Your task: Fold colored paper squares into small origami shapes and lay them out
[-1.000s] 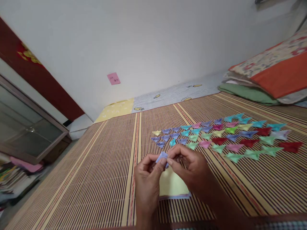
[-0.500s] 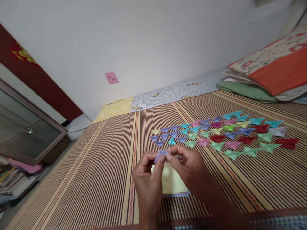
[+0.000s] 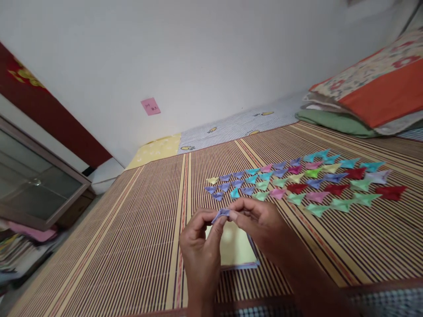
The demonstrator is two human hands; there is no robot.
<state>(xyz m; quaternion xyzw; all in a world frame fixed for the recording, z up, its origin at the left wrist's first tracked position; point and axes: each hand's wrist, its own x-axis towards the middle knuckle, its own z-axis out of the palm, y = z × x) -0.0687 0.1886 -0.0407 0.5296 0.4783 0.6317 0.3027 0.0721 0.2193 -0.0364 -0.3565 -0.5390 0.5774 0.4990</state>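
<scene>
The left hand (image 3: 201, 246) and right hand (image 3: 262, 220) together pinch a small folded purple paper (image 3: 222, 214) between thumbs and fingers, both grips narrow on it. Just below the grip lies a paper stack (image 3: 235, 247), yellow on top, partly covered by the hands. Beyond the grip and to its right, colourful folded pieces (image 3: 296, 188) sit in rows on the striped mat (image 3: 132, 246).

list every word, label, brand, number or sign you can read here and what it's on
No text can be read with certainty.
Pink note on the wall: dark marks like handwriting, too small and blurred to read.
Stacked papers at lower left: too blurred to tell any print.
Purple paper and yellow top sheet: no writing visible.
</scene>
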